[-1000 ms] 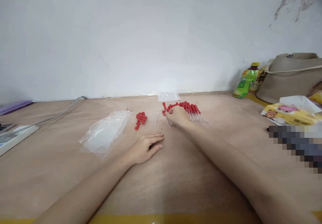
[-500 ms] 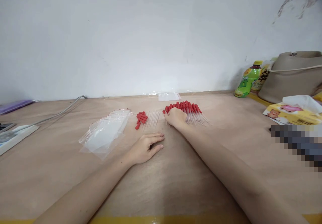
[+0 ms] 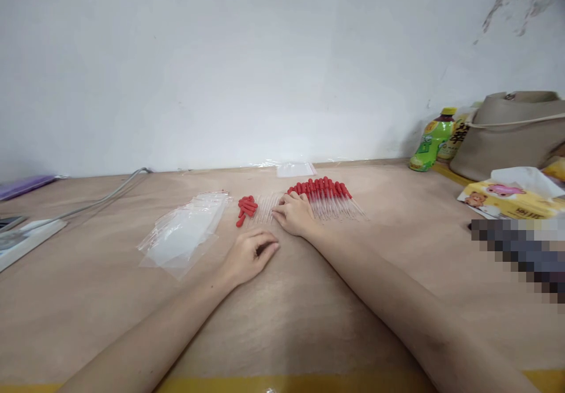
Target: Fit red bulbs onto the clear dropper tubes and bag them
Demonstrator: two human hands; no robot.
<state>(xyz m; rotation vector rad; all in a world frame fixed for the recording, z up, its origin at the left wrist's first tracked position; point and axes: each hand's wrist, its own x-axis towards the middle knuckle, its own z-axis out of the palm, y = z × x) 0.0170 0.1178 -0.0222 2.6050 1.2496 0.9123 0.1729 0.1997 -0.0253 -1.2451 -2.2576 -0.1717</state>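
Note:
My right hand (image 3: 295,213) is over the right edge of a row of thin clear tubes (image 3: 263,207), its thumb and fingertips at the tubes, slightly apart. Nothing shows between its fingers. My left hand (image 3: 252,256) rests on the table nearer to me, fingers curled, thumb and fingertips a little apart, holding nothing that I can see. A small pile of red rubber bulbs (image 3: 248,206) lies left of the tubes. Right of my right hand, several tubes with red bulbs on their ends (image 3: 327,193) lie side by side, partly hidden by it.
Clear zip bags (image 3: 185,231) lie fanned at the left, and another bag (image 3: 295,170) lies by the wall. At the right are a green bottle (image 3: 432,141), a grey-beige bag (image 3: 507,137) and a tissue pack (image 3: 507,199). A cable (image 3: 103,197) runs at the left.
My right hand has moved left and toward me, from the red-bulbed tubes to the bare ones, its fingers parting. The fingers of my left hand have curled inward.

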